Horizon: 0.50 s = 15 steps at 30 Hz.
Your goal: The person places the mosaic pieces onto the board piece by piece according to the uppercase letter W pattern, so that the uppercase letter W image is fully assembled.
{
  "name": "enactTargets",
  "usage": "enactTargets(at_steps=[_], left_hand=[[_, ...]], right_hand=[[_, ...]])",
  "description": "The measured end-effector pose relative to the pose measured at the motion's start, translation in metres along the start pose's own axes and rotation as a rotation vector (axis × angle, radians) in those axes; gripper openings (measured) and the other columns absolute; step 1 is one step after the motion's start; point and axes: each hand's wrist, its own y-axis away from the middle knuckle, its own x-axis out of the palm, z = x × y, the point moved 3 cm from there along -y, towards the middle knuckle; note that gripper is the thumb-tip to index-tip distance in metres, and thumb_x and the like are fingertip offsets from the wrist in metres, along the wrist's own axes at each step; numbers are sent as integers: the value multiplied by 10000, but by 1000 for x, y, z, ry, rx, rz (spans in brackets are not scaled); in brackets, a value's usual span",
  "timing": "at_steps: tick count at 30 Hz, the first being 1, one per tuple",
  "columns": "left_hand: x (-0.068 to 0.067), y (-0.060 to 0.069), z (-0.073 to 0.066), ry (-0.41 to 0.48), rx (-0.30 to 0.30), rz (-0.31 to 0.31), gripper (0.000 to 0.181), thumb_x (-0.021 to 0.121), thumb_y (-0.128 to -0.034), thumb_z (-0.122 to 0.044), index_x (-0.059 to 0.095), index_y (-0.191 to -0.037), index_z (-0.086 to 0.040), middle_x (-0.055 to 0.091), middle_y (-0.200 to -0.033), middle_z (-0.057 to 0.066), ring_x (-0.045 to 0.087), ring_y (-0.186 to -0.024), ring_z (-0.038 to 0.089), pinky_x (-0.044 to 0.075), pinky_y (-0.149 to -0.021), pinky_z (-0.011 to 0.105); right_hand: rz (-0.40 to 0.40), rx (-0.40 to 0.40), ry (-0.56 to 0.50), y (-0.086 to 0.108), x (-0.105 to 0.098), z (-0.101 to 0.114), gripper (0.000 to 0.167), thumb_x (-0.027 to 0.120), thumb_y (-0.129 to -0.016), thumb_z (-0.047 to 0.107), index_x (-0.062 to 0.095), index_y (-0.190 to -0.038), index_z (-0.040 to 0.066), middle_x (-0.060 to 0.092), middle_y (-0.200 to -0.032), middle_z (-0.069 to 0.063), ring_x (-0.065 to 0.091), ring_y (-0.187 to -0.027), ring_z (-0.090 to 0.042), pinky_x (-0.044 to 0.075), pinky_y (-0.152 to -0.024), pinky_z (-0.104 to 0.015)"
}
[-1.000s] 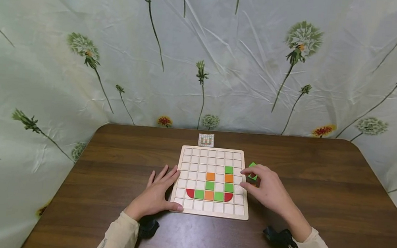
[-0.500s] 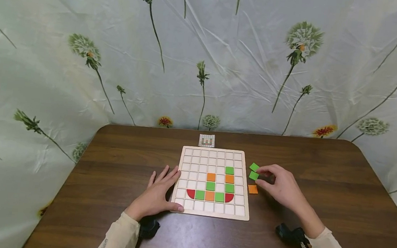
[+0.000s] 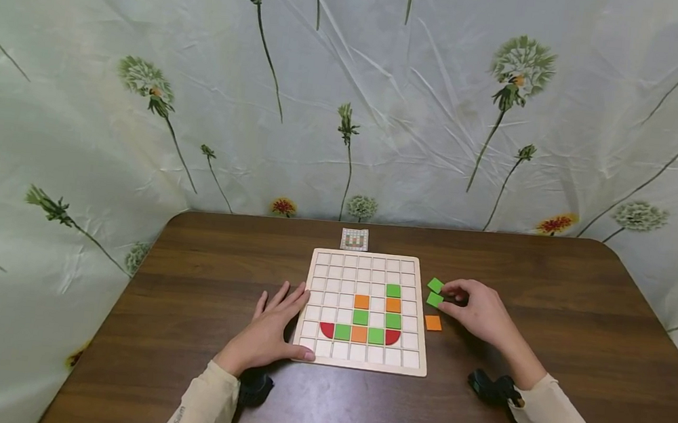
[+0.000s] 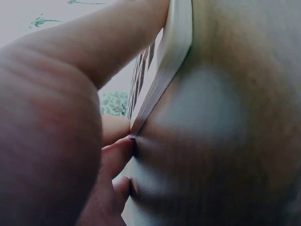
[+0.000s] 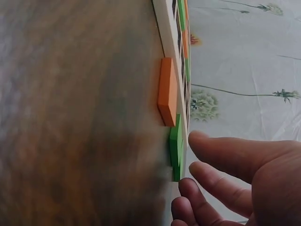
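Observation:
A pale square grid board (image 3: 322, 259) lies on the table, set with green and orange square tiles and two red rounded tiles. My left hand (image 3: 268, 334) rests at its left side, fingers spread along the edge and thumb on the near left corner. To the right of the board lie two green tiles (image 3: 435, 300) and, nearer me, an orange tile (image 3: 433, 323). My right hand (image 3: 479, 313) hovers by the green tiles, thumb and fingers bent. In the right wrist view, the thumb (image 5: 221, 148) and fingers stand apart, with no tile visible between them.
A small card (image 3: 355, 239) printed with a grid pattern lies just beyond the board. The brown wooden table (image 3: 220, 241) ends at a flower-printed cloth (image 3: 295, 153) behind. Dark wrist straps (image 3: 495, 388) are worn at both wrists.
My right hand has moved right, from the board's right edge to beside the green tiles, uncovering the orange tile. My left hand has stayed on the board, and the board's tiles look the same.

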Motion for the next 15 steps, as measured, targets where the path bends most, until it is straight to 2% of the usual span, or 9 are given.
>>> enactTargets(at_steps=[6,15], left_hand=[[0,0,0,-5,6,0,1152,829,-722,-600,255,-1606,-134,152,-1677,21,-2,-1547,307,-77,-1173,616],[1,-1,-1,1,3,5,1141,826,-733,-591,262,-1604,-116,162,-1676,40,0,-1546,322,-81,-1170,624]], right_hand=[[40,33,5,-4,2,-2,299,778,-879,201,731,-1099,3,690,-982,-94,591,-870,-238,507,-769,-401],[69,16,14,-5,4,1,293,778,-878,196,728,-1081,-9,679,-960,-90,600,-867,-236,511,-767,-414]])
